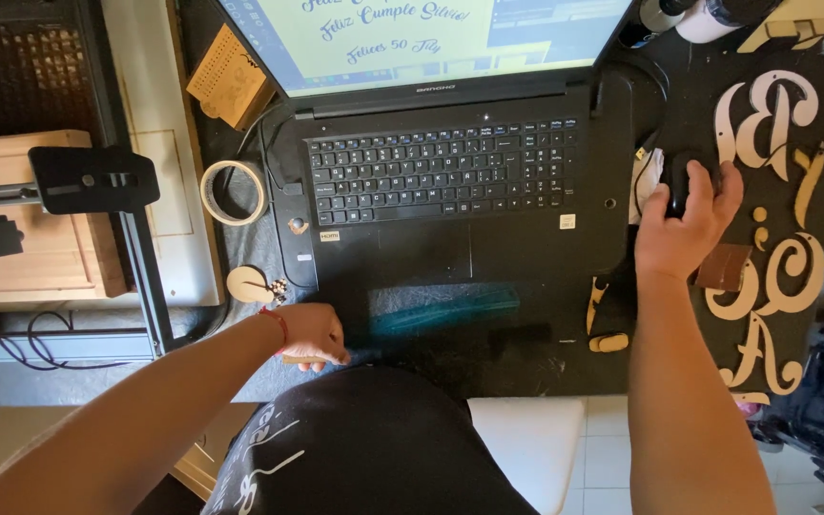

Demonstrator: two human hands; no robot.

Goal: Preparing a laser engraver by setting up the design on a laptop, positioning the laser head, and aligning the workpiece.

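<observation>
Here the right hand (pixel 687 221) lies cupped over a dark computer mouse (pixel 679 181), fingers draped across its top and closed around its sides, so that only the mouse's front end shows beyond the fingertips. Just to the outer side of that hand, pale wooden cut-out letters (pixel 774 272) with curling flourishes lie spread on the black desk mat (pixel 526 358), and a small brown square piece (pixel 723 267) sits touching the heel of the hand. To its inner side stands an open black laptop (pixel 450 176), its keyboard well within reach and its screen showing script lettering on a pale green field.

The left hand (pixel 315 334) rests near the front edge of the mat, fingers curled shut on a thin light-coloured piece that barely shows beneath them; what it is cannot be told. A red band circles that wrist. Just beyond this hand lies a small round wooden disc (pixel 248 284), and farther beyond, a roll of tape (pixel 232 193). Toward the laptop from this hand, a translucent green ruler (pixel 445 307) lies flat.
</observation>
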